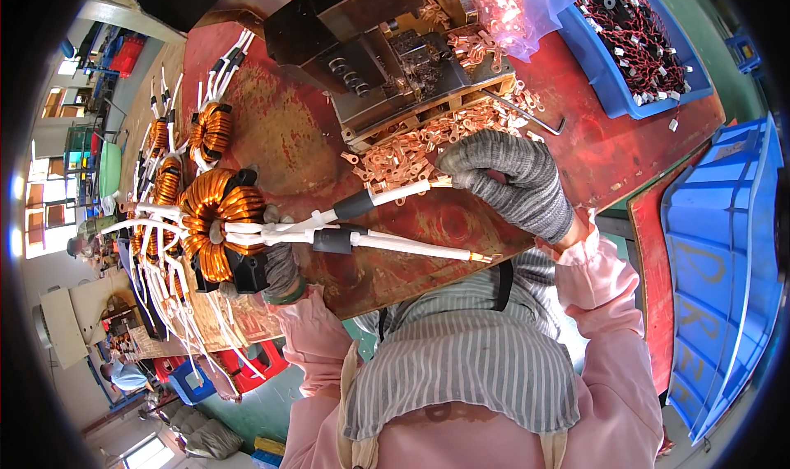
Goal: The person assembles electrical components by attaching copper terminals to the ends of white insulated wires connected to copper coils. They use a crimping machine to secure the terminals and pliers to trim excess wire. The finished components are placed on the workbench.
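My right hand (512, 181), in a grey knit glove, is closed in a pinch on the tip of the upper white lead (401, 192), right at the edge of the heap of copper ring terminals (403, 152). That lead runs left through a black sleeve (354, 205) back to the copper toroid coil (216, 222). My left hand (278, 263), gloved the same way, is clamped around the coil's black base and the roots of its leads, holding it just above the near edge of the red worktop (280, 132). A second white lead (411, 247) with its own black sleeve sticks out to the right below the first, its bare copper end free over my striped apron.

Behind the terminal heap stands a dark metal press (387, 58) on a small wooden pallet, with more terminals scattered on it. A clear bag of terminals (510, 8) lies just beyond. To the far right a blue tray (617, 90) holds small red and black wired parts, and a larger blue crate (724, 255) sits off the worktop at my right. To my left, more copper coils (210, 132) with white leads lie in a row on the worktop.
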`<state>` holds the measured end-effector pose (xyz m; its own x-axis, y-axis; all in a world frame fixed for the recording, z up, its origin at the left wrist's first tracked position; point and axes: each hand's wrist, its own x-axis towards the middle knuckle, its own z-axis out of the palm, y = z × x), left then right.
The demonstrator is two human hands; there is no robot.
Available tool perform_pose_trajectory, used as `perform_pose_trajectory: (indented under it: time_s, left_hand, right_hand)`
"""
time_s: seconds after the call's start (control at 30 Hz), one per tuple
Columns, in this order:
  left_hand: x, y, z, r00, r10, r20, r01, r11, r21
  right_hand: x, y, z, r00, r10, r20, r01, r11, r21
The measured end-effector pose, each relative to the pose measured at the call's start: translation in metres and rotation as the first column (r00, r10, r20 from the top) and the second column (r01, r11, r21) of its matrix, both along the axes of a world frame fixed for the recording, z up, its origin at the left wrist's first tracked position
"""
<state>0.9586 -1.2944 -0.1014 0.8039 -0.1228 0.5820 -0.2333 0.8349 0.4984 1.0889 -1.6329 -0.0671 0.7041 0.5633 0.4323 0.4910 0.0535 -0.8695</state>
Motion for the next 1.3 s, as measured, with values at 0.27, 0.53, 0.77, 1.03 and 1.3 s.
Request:
perform_pose_trajectory:
  time_s: [0.27, 0.53, 0.77, 1.03, 1.3]
  left_hand:
    - [-0.002, -0.003, 0.002, 0.999, 0.023, -0.026, -0.023, 1.000, -0.016]
    - [-0.005, -0.010, 0.002, 0.994, 0.090, -0.059, -0.093, 0.995, -0.048]
    - [-0.012, -0.015, 0.005, 0.938, 0.316, -0.143, -0.332, 0.938, -0.103]
    - [-0.004, 0.009, 0.017, 0.757, 0.632, -0.165, -0.640, 0.768, 0.003]
    - [0.013, 0.014, 0.018, 0.667, 0.709, -0.228, -0.695, 0.703, 0.152]
  right_hand:
    - [0.002, -0.004, 0.000, 0.978, 0.156, -0.135, -0.146, 0.986, 0.079]
    - [0.014, -0.012, -0.003, 0.880, 0.320, -0.350, -0.316, 0.946, 0.070]
    - [0.031, -0.009, 0.017, 0.683, 0.363, -0.634, -0.285, 0.931, 0.227]
    - [0.063, 0.017, 0.023, 0.790, 0.264, -0.554, -0.206, 0.964, 0.165]
    - [0.081, 0.032, 0.018, 0.814, 0.285, -0.506, -0.184, 0.953, 0.241]
